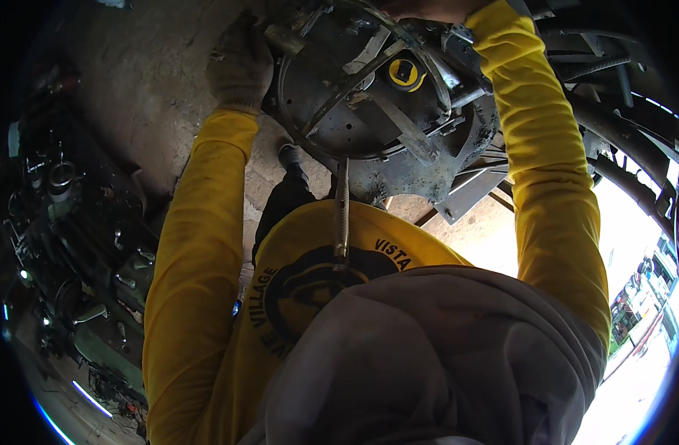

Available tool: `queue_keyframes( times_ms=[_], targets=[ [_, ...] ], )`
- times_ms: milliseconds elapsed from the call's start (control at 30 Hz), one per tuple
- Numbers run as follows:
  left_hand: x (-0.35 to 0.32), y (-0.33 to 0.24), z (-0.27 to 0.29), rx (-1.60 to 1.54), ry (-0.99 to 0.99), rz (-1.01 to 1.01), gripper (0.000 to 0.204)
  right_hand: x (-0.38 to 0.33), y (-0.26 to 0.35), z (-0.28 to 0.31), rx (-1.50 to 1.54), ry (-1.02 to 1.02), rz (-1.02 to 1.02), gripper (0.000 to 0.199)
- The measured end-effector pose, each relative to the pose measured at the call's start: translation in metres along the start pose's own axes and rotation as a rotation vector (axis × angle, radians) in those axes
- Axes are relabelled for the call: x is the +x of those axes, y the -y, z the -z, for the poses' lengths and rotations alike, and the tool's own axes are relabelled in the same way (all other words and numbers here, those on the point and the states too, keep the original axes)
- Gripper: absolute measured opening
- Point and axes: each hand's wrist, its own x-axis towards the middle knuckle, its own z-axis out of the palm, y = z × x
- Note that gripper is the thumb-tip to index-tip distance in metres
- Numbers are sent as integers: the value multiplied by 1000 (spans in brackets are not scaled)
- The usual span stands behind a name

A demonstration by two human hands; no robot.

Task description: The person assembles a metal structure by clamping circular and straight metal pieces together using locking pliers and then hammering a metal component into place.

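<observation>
In a grey knitted glove, my left hand [241,65] is at the left rim of a round, dark metal plate [321,100], close to the end of a short metal bar [284,40]. Its fingers are too dark to make out. My right hand [437,9] reaches over the plate's far side among metal bars, mostly cut off by the upper edge, its fingers hidden. A yellow and black tape measure [406,74] lies on the plate between my hands. Flat bars and rods cross the plate around it, and a ribbed steel rod [342,211] juts toward my chest.
A dark bench cluttered with tools and metal parts [72,245] stands at left. Stacked metal bars and tubes [614,119] fill the upper right. Below the plate sits a rough-edged metal piece [406,178]. My shoe [289,157] rests on the concrete floor [158,81].
</observation>
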Motion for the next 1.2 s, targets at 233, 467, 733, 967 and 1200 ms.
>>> queue_keyframes(
  times_ms=[233, 467, 733, 967, 1200],
  targets=[
    [4, -5, -3, 12, 55, 82, 25, -26, 4, -21, 147, -257, 45, 28],
    [-1, 2, 4, 12, -10, 9, 23, -102, 112, -18, -76, -171, -763, 25],
    [-2, -2, 3, 12, -36, -24, 23, -117, 117, -6, 104, -196, -853, 30],
    [-1, 2, -1, -62, -88, -31, 22, -112, 75, 0, 25, -297, -632, 34],
    [-3, 6, -2, 81, -66, -140, 20, -118, 80, -19, 55, -370, -604, 33]
  ],
)
